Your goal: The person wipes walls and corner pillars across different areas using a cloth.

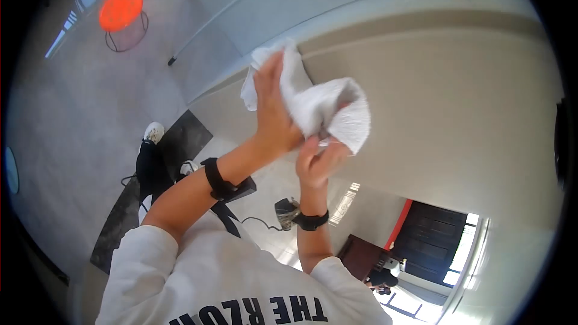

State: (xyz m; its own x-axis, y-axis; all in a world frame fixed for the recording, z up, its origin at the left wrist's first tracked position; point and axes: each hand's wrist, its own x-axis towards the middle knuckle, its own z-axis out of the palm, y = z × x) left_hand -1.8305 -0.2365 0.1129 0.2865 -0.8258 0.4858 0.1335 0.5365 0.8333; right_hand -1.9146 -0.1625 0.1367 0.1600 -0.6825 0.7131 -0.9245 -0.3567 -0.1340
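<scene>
The white towel point(295, 79) slants from the left hand point(274, 111), fingers straight against it (grip unclear to me), to the right hand point(318, 162), fingers curled on its folded end.

Short-slv wht tee point(232, 265) fills the pic approx. 5 to 8 o'clk, loose cut, L sleeve point(135, 265) at 8, R sleeve point(337, 271) btwn 5 and 6. Chest lettering point(299, 309) at 6: bold blk caps, inverted to cam, "THE" legible, rest cut off by the edge. L hand point(274, 114) & R hand point(319, 159) bare. L wristband point(213, 174) at 8: wide, plain blk. R wristband point(311, 221) btwn 5 and 6: also blk, wraps the full wrist. Trousers point(150, 165) just under 9: blk w/ a wht patch lower down. Shoe point(154, 132) at 9: wht w/ some darker marks, details blurred.
</scene>
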